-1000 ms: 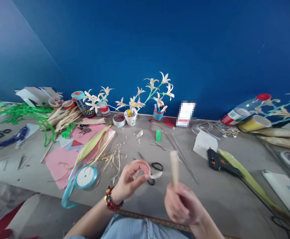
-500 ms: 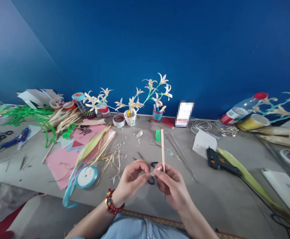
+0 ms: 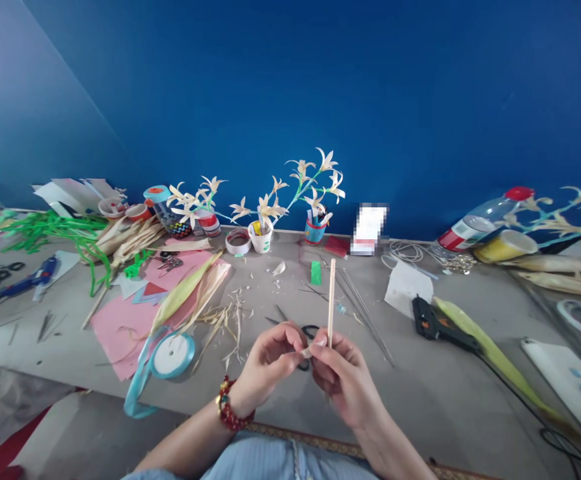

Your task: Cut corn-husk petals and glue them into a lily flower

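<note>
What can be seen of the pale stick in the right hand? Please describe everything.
The pale stick is slim and straight, looks like wood, and seems to have a line along its length. The right hand holds it nearly upright, its top leaning slightly right, and covers much of its lower part; the upper part rises free above the table. Whether the small pale piece to its left touches it, I cannot tell.

Looks like a craft workspace, from the black glue gun (image 3: 443, 327), ribbon spool (image 3: 172, 355), pink paper (image 3: 115, 333) and pale flowers (image 3: 272, 208) sharing one table (image 3: 430, 407).
</note>
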A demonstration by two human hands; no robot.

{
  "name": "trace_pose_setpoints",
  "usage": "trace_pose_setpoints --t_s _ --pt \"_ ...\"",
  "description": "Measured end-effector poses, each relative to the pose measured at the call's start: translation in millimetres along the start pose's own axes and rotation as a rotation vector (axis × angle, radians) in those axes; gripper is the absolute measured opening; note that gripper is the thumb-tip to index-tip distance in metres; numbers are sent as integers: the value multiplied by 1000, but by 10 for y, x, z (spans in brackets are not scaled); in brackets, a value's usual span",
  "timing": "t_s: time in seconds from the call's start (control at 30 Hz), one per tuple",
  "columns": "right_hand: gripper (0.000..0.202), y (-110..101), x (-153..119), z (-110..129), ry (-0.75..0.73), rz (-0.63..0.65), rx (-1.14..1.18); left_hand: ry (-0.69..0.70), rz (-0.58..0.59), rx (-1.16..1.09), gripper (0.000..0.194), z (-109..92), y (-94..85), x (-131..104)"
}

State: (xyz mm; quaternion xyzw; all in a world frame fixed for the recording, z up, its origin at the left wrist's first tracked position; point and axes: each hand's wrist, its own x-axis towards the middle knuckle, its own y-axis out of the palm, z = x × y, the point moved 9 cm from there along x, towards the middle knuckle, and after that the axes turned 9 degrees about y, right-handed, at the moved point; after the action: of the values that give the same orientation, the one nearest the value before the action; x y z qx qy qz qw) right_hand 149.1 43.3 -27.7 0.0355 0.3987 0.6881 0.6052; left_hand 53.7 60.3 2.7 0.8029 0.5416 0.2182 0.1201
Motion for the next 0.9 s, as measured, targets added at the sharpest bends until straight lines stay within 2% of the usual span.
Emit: trace_pose_setpoints --t_s 0.1,0.2,0.4,0.53,0.7,0.9 --pt "29 32 -4 10 17 37 57 33 -9 -46 13 -13 -44 -31" --pt "30 19 -7 78 -28 18 44 71 -35 -55 15 -70 -102 -33" --pt "32 -16 -14 145 -91 -68 -105 41 17 233 15 -195 -69 49" --pt "33 -11 -12 133 -90 -70 -159 21 32 307 16 -204 -46 83" --pt "33 -5 -1 113 -86 -56 -194 -23 23 242 22 -130 -53 68" --pt "33 -39 14 153 -81 -67 -149 -65 -15 108 21 -59 -124 26"
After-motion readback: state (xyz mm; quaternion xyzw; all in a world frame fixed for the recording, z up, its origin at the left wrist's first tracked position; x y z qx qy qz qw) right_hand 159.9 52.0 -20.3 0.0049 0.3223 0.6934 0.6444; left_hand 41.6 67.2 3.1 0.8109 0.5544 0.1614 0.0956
